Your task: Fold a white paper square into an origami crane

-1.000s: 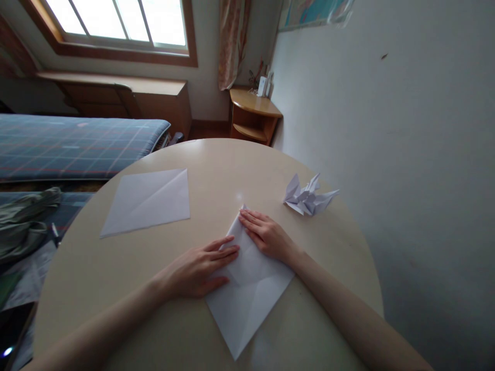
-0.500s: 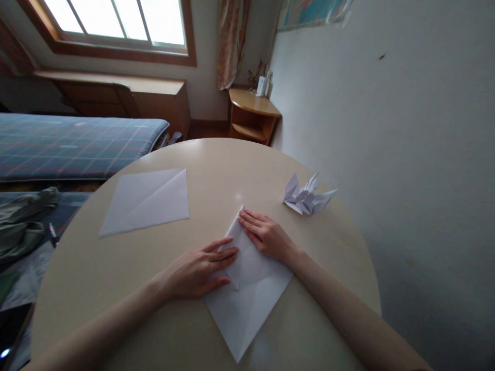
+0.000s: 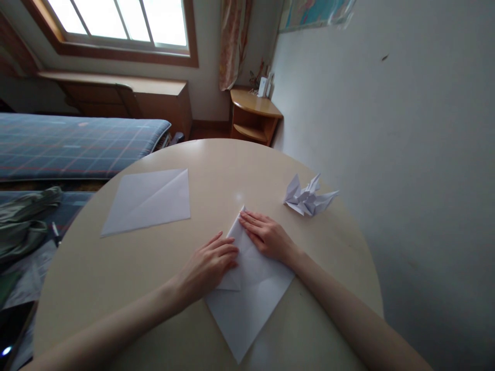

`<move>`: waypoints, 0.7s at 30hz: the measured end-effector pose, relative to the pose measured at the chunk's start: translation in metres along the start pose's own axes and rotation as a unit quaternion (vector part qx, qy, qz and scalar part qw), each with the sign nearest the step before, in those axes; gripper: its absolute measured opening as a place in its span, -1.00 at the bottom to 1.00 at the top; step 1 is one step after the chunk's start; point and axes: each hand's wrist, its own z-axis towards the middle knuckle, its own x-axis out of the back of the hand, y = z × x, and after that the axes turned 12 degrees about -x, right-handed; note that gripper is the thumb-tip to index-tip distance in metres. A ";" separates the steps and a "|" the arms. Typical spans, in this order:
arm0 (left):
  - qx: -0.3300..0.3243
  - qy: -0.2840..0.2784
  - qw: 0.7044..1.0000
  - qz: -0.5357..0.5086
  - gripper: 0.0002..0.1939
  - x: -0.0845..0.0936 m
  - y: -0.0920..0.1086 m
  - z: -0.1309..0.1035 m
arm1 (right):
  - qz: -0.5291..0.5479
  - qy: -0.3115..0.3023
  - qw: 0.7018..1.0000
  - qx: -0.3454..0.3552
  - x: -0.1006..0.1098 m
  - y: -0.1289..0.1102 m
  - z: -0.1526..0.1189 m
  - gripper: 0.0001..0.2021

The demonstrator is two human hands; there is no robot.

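Observation:
A white sheet of paper (image 3: 251,304) lies on the round table with a corner toward me and its left side folded in toward the middle. My right hand (image 3: 268,237) rests flat on its upper part, fingertips close to the top corner. On the folded left flap lies my left hand (image 3: 211,265), its fingers slightly bent and pressing the paper near the flap's inner edge. The flap's lower point shows below the left fingers. Neither hand grasps anything.
Sheets of white paper (image 3: 150,201) lie at the table's (image 3: 216,159) left. Folded paper cranes (image 3: 309,197) stand at its right, near the wall (image 3: 425,154). Left of the table are a plaid mattress (image 3: 77,147), a greenish cloth (image 3: 27,221) and a dark phone (image 3: 15,330).
My left hand has slid slightly up along the flap, its thumb drawing in under the fingers, so more of the flap's lower end shows. The right hand stays in place.

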 end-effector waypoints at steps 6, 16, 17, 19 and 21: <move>-0.003 -0.018 1.000 0.006 -0.88 0.004 -0.009 0.011 | 0.018 -0.003 1.000 -0.012 0.002 0.000 0.001 -0.62; -0.001 -0.074 0.997 0.002 -0.65 0.001 -0.013 0.010 | 0.086 -0.005 0.996 -0.021 0.006 0.011 0.010 -0.63; 0.000 -0.078 0.997 0.002 -0.64 0.000 -0.014 0.010 | 0.099 0.000 0.995 -0.024 0.005 0.014 0.013 -0.63; 0.001 -0.083 0.997 -0.002 -0.63 0.000 -0.014 0.010 | 0.133 0.021 0.990 -0.042 0.002 0.021 0.021 -0.65; 0.003 -0.084 0.996 -0.006 -0.62 0.000 -0.014 0.010 | 0.169 0.050 0.980 -0.087 -0.002 0.027 0.032 -0.68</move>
